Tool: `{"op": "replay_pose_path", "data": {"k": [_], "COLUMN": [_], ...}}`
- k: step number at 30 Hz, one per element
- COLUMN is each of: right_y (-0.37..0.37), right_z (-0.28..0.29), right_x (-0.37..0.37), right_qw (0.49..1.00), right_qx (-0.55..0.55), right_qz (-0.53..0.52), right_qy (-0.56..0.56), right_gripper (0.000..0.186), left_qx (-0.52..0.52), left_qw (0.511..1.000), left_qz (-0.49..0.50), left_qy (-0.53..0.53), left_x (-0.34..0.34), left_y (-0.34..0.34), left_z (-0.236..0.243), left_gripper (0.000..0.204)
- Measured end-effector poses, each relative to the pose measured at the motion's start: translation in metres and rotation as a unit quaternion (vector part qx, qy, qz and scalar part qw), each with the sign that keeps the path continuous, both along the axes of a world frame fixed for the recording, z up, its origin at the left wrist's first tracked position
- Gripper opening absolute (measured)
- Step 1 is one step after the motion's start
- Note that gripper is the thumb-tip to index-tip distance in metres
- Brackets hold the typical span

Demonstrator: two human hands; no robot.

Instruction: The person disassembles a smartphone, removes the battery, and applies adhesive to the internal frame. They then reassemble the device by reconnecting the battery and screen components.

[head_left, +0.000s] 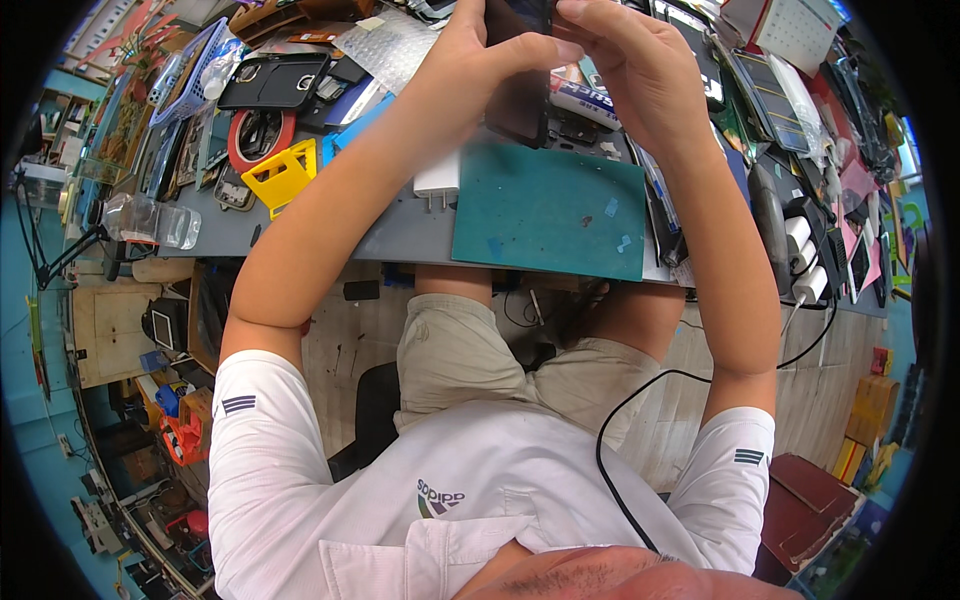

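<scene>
A dark smartphone (516,105) is held up over the bench at the top of the head view, its upper end cut off by the frame. My left hand (490,62) grips it from the left, with the thumb lying across its face. From the right, my right hand (640,60) has its fingers bent in against the phone's upper right edge; some fingertips are out of view. Just below the phone lies a green work mat (550,210) with small scraps on it. A white charger plug (437,182) sits at the mat's left edge, prongs toward me.
Left of my forearm are a yellow plastic stand (281,178), a red tape roll (240,140), a black phone case (274,82) and a clear bottle (152,221). Bubble wrap (385,50) lies behind. White chargers (800,250) crowd the right edge; a black cable (640,388) crosses my lap.
</scene>
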State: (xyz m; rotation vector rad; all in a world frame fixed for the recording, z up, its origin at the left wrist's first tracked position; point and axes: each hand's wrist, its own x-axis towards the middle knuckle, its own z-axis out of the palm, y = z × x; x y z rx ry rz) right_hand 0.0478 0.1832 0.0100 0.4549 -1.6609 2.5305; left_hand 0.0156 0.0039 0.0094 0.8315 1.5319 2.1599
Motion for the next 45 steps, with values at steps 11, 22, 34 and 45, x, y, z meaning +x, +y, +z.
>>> {"op": "replay_pose_path", "data": {"k": [11, 22, 34, 45], "right_y": [-0.003, -0.008, -0.015, -0.017], "right_z": [0.004, 0.013, 0.01, 0.01], "right_x": [0.0, 0.006, 0.011, 0.009], "right_qw": [0.984, 0.845, 0.82, 0.723], "right_qx": [0.149, 0.4, 0.417, 0.504], "right_qz": [-0.078, -0.249, -0.158, -0.195], "right_qy": [0.056, 0.252, 0.358, 0.43], "right_gripper": [0.037, 0.013, 0.011, 0.013], "left_qx": [0.251, 0.22, 0.279, 0.299], "left_qw": [0.89, 0.904, 0.934, 0.925], "left_qz": [-0.233, -0.243, -0.07, -0.057], "left_qy": [-0.302, -0.275, -0.211, -0.228], "left_x": [-0.009, -0.016, -0.022, -0.027], "left_y": [-0.011, -0.013, -0.014, -0.014], "left_z": [-0.006, -0.014, -0.015, -0.016], "left_gripper": [0.052, 0.066, 0.069, 0.067]}}
